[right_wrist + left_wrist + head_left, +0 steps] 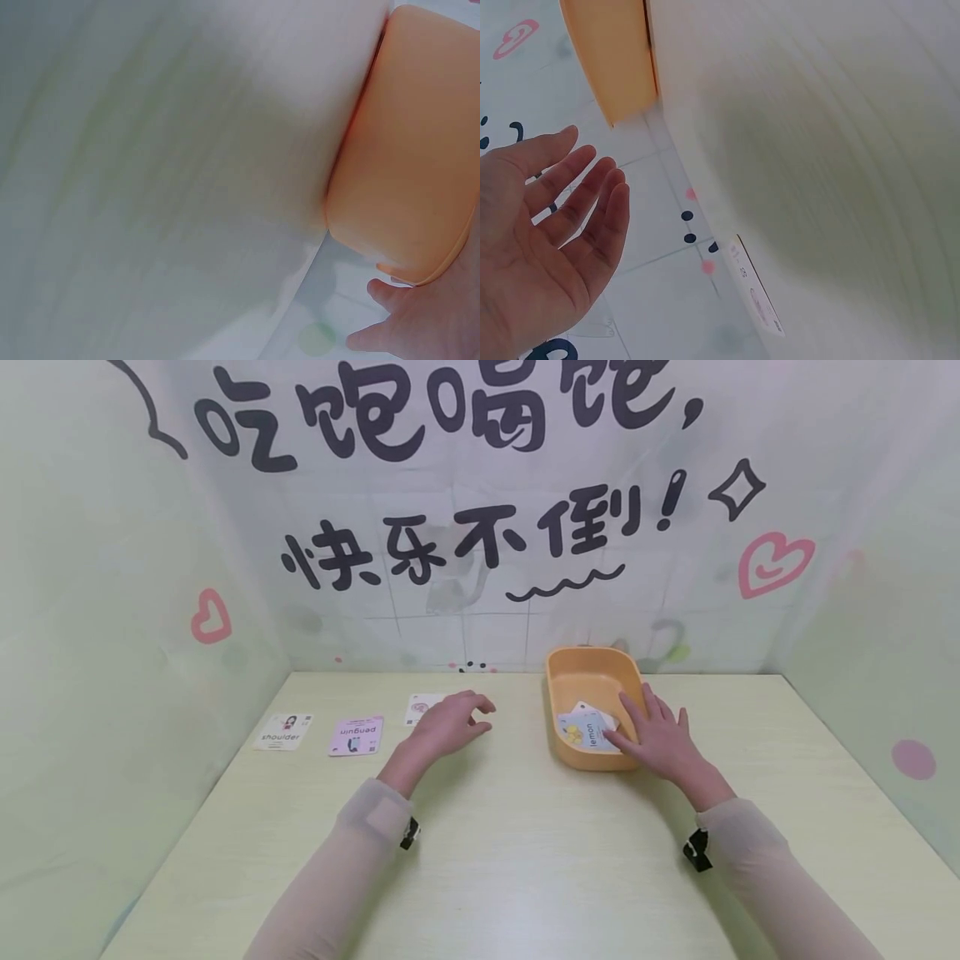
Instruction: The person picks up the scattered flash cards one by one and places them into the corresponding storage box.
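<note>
An orange plastic bin point(596, 662) stands at the back of the table with a lemon card point(587, 732) and other cards inside. My right hand point(663, 739) is spread over the bin's right rim, thumb and a finger reaching inside beside the lemon card, other fingers outside. In the right wrist view, those outer fingers point(379, 294) show past the bin wall. My left hand point(448, 724) hovers left of the bin, fingers loosely bent, holding nothing. Just behind it lies a partly hidden white card point(420, 706), also seen edge-on in the left wrist view.
A purple penguin card point(356, 735) and a white shoulder card point(283, 732) lie at the table's left. A white cloth wall point(495, 635) with printed lettering closes off the back, and pale side walls flank the table.
</note>
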Available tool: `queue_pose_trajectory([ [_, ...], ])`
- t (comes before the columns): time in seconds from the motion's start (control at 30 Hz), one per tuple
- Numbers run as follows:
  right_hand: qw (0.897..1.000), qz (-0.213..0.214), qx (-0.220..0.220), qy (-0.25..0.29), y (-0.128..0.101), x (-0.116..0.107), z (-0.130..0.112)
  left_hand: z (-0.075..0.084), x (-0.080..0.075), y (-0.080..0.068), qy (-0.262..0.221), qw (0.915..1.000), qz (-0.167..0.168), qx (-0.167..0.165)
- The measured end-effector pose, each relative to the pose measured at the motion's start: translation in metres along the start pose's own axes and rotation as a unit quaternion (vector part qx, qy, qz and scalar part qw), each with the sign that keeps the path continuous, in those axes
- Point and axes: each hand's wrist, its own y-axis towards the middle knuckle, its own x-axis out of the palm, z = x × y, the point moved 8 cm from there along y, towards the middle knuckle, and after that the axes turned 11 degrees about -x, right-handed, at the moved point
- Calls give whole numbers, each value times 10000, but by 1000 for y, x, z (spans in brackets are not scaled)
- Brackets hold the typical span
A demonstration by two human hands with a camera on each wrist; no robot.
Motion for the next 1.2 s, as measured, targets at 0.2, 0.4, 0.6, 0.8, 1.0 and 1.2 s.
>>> queue_pose_trajectory([
  [0.2,10000,-2,0,8,0,0,0,-13,-5,-3,30,10000,40,-79],
  [0.4,10000,-23,5,45,-1,1,-2,-32,-10,-6,27,9998,116,-157],
  [0.6,10000,9,-7,19,-1,0,-4,-48,-17,-9,25,9995,190,-235],
  [0.8,10000,-7,19,13,-1,-1,-3,-63,-22,-14,-60,9992,151,-364],
  [1.0,10000,-6,31,83,-1,0,-1,-80,-30,-18,-152,9983,115,-560],
  [1.2,9999,23,3,105,-1,0,-2,-102,-39,-24,-140,9976,198,-651],
])
